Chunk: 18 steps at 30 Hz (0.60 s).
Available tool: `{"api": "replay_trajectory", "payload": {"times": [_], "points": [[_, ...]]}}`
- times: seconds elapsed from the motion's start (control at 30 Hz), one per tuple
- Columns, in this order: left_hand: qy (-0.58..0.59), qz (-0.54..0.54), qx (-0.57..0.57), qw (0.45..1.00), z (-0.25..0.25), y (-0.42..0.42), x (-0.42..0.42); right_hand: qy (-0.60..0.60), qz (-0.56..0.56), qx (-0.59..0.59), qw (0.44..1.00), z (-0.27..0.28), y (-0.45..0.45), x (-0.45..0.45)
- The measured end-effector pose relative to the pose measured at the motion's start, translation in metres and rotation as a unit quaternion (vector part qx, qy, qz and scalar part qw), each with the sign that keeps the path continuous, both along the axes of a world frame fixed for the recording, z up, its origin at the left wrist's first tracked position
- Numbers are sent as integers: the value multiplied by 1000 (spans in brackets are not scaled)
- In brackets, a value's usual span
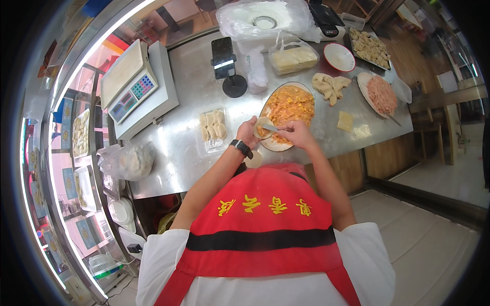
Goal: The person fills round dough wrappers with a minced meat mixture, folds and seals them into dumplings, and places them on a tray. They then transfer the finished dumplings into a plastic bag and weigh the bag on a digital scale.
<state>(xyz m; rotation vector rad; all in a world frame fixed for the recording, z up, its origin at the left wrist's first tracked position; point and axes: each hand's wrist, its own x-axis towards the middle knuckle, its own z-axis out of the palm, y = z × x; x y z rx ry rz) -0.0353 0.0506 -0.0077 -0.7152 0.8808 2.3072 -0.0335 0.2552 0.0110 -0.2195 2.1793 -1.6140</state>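
My left hand (247, 133), with a watch on the wrist, holds a round dough wrapper (258, 131) over the near left rim of an oval plate. Orange-yellow minced filling (291, 103) covers much of that plate (276, 146). In my right hand (296, 134) is a flat metal spreader (270, 127), its blade at the filling on the wrapper. Another pale dough wrapper (253, 160) lies at the table's near edge, below my left wrist. Left of my hands, a clear plastic tray (213, 147) contains several folded dumplings (213, 124).
A digital scale (132, 90) stands left, near a bagged bundle (132, 162). Behind are a phone on a stand (224, 57) and a bagged yellow block (294, 59). To the right sit a cloth-like dough piece (330, 87), a red-rimmed bowl (340, 57), pink minced meat (381, 95) and a dumpling tray (370, 49).
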Motion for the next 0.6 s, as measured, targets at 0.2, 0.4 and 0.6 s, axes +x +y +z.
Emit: {"api": "replay_trajectory", "payload": {"times": [0.2, 0.4, 0.6], "points": [[-27, 47, 45, 997, 2, -3, 2, 29, -4, 24, 999, 29, -6, 13], [-47, 86, 80, 992, 1, -7, 3, 33, -39, -19, 999, 4, 12, 13], [-19, 70, 78, 994, 1, -4, 4, 25, -21, 3, 999, 10, -7, 13]]}}
